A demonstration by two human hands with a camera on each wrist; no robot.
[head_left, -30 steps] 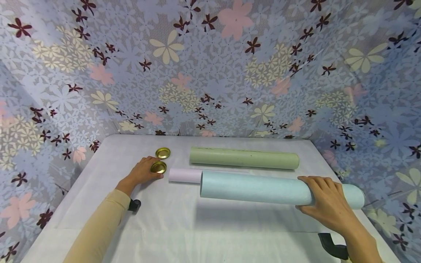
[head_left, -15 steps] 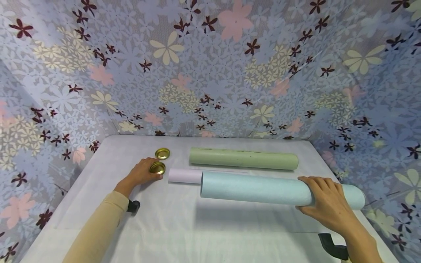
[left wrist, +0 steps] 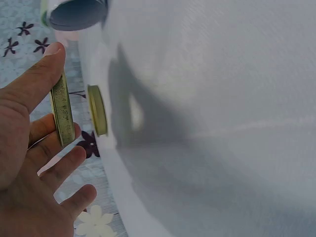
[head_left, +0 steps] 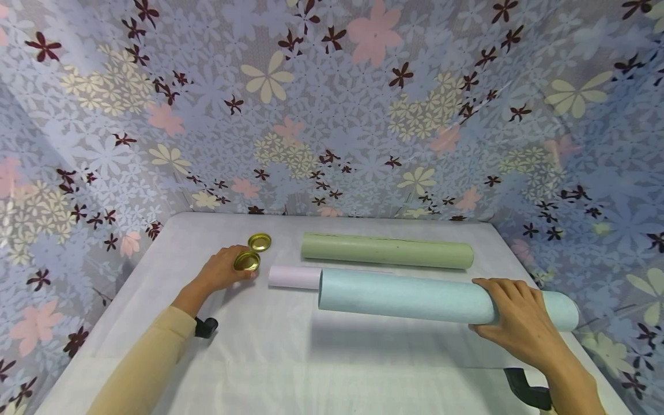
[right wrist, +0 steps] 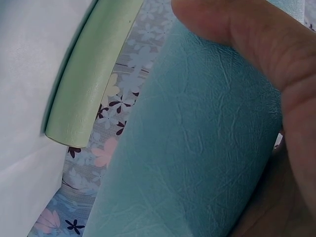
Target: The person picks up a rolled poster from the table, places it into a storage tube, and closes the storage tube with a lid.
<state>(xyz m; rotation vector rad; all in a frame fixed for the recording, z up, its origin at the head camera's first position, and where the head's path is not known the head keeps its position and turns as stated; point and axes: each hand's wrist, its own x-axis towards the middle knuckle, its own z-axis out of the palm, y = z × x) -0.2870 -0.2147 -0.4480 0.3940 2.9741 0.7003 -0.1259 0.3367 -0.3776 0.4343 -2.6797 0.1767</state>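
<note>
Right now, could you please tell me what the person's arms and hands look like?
The left hand and right hand wear no gloves. The left sleeve is plain beige and long, reaching near the wrist. A black fitting with a rounded end shows beside it; a bent black piece shows by the right forearm. Too little shows to describe a right sleeve.

green roll (head_left: 386, 251) behind lilac roll (head_left: 294, 277), floral cloth (head_left: 332, 115) beyond

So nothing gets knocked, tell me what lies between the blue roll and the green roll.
A pale purple roll shows between the blue roll and the green roll in the head view, partly hidden by the blue one.
</note>
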